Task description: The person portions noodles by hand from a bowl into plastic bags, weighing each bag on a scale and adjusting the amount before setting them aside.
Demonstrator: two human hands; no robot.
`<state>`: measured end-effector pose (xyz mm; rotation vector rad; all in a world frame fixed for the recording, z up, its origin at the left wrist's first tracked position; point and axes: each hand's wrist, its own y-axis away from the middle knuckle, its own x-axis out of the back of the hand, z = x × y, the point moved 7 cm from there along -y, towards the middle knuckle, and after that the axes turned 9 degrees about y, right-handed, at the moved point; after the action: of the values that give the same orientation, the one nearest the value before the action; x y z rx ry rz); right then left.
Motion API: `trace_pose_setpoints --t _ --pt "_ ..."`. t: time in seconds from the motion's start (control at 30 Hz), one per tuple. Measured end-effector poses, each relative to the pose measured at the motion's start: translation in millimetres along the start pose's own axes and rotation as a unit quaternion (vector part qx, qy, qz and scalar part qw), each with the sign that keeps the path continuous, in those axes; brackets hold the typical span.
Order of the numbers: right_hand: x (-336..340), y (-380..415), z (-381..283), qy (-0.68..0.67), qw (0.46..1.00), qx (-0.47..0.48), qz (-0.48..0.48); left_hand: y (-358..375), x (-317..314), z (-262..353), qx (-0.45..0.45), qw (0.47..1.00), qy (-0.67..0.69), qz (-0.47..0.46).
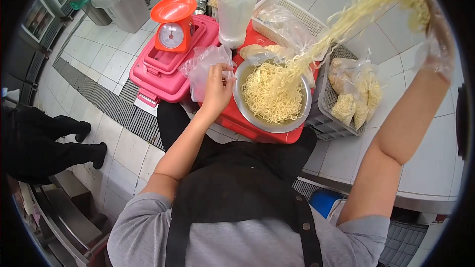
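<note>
Yellow noodles point(272, 96) fill a steel bowl point(241, 104) on a red box. My right hand point(438, 34), raised high at the upper right and covered in thin clear plastic, grips a long bunch of noodles point(368, 0) that stretches down to the bowl. Left of the bowl, my left hand point(218, 86) has its fingers bent together at the edge of a clear plastic bag point(205, 64); its fingertips touch the bag. A bag of noodles point(262, 54) lies behind the bowl.
An orange scale point(171, 34) stands on a pink lidded box point(168, 76). Behind the bowl are a white container point(234, 17) and a white basket point(292, 7). Bagged noodles point(354, 89) lie in a grey crate point(324, 113) at right. Another person's legs point(69, 143) show at left.
</note>
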<state>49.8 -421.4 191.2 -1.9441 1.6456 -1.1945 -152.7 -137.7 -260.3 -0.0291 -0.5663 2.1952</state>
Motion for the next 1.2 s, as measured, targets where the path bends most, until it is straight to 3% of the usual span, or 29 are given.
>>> trace_pose_setpoints --t 0.03,0.1,0.27,0.37,0.47,0.53,0.7,0.83,0.97,1.0,1.1,1.17,1.2 --pt "1 -5 -14 -0.008 1.000 0.017 0.016 1 2 4 0.001 1.000 0.001 0.001" --pt "-2 -10 -33 -0.020 0.998 0.040 0.033 5 -5 9 0.004 0.993 -0.069 -0.096" --pt "-6 -17 -59 -0.055 0.995 0.055 0.060 23 -4 16 0.026 0.983 -0.102 -0.149" --pt "-5 -7 -51 -0.074 0.994 0.028 0.075 25 -4 27 -0.043 0.963 -0.213 -0.160" --pt "-6 16 -25 -0.103 0.990 -0.034 0.090 18 -2 50 -0.035 0.955 -0.258 -0.141" --pt "-14 46 7 -0.133 0.981 -0.098 0.098 14 2 65 -0.078 0.975 -0.195 -0.075" --pt "-59 149 107 -0.245 0.934 -0.257 0.052 10 -12 77 -0.056 0.980 -0.177 -0.076" --pt "-112 213 162 -0.449 0.826 -0.340 0.000 3 -53 50 -0.058 0.982 -0.134 -0.122" --pt "-146 248 170 -0.502 0.792 -0.348 -0.013 1 -88 27 -0.068 0.970 -0.191 -0.135" --pt "-154 258 152 -0.482 0.779 -0.401 0.014 -1 -94 24 -0.071 0.969 -0.190 -0.138" --pt "-180 286 171 -0.499 0.756 -0.424 0.011 -4 -103 29 -0.088 0.980 -0.122 -0.133" --pt "-210 304 187 -0.653 0.655 -0.380 -0.018 -6 -101 46 -0.078 0.987 -0.008 -0.140" --pt "-219 315 191 -0.669 0.630 -0.394 -0.014 -6 -97 61 -0.086 0.988 0.013 -0.127"
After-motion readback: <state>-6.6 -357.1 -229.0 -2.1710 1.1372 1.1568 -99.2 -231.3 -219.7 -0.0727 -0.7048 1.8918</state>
